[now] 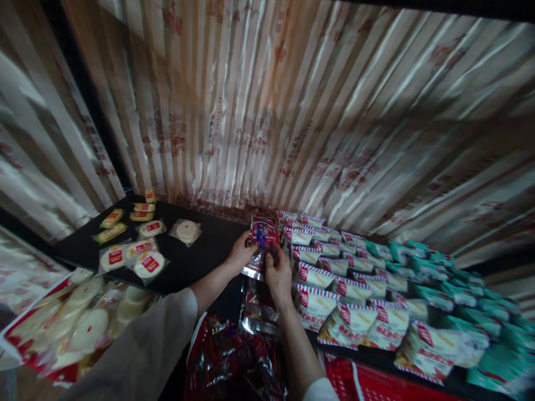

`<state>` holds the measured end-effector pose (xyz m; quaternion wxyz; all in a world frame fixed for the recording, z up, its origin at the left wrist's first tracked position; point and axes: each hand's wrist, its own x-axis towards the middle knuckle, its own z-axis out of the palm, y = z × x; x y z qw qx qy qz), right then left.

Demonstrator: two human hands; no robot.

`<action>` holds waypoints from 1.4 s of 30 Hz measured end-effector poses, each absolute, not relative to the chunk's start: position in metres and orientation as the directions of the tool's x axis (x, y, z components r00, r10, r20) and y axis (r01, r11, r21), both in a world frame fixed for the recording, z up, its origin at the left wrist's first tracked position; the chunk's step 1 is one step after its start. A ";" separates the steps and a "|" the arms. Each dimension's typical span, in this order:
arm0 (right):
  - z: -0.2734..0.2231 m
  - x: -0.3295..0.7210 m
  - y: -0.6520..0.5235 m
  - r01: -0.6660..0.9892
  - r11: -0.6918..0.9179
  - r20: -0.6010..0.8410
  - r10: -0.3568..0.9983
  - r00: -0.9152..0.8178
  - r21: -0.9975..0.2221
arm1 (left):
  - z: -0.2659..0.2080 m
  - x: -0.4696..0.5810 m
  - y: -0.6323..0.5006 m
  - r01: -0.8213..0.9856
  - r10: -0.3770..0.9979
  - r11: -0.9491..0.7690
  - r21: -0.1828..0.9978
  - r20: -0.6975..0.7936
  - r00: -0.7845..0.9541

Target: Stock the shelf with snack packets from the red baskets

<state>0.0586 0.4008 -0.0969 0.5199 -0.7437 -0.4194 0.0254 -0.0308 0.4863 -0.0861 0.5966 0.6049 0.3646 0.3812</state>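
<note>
A red-and-purple foil snack packet (pixel 264 229) lies at the back of the black shelf (pixel 200 264), close to the wall. My left hand (pixel 243 252) grips its left edge, with the fingertips partly hidden. On the packet's right side is my right hand (pixel 279 274), thumb and fingers closed on it. Below the packet's silver edge, another dark foil packet (pixel 258 303) lies nearer to me, partly covered by my right forearm. Just right of my right hand stand rows of white snack bags (pixel 315 301) with red-and-blue striped edges.
Green bags (pixel 443 292) fill the shelf's right end. Round flat packs (pixel 148 264) and small yellow packs (pixel 112 218) sit at left. Below are a box of round packs (pixel 90 328), a pile of red packets (pixel 228 362) and a red basket (pixel 376 384). Corrugated sheeting (pixel 259 111) rises behind.
</note>
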 end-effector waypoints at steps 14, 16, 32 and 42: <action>-0.115 0.088 0.450 0.741 -0.287 0.480 0.612 0.629 -0.607 | -0.089 0.020 0.536 0.013 0.882 0.052 0.999 -0.052 0.467; -0.118 0.091 0.457 0.756 -0.322 0.482 0.614 0.625 -0.570 | -0.097 0.026 0.543 0.111 0.890 -0.061 0.992 0.003 0.456; -0.132 0.104 0.479 0.753 -0.459 0.344 0.691 0.636 -0.472 | -0.107 0.050 0.568 0.488 0.869 -0.374 0.789 0.114 0.481; -0.140 0.104 0.479 0.771 -0.409 0.314 0.742 0.592 -0.488 | -0.099 0.048 0.560 0.643 0.848 -0.446 0.623 0.062 0.527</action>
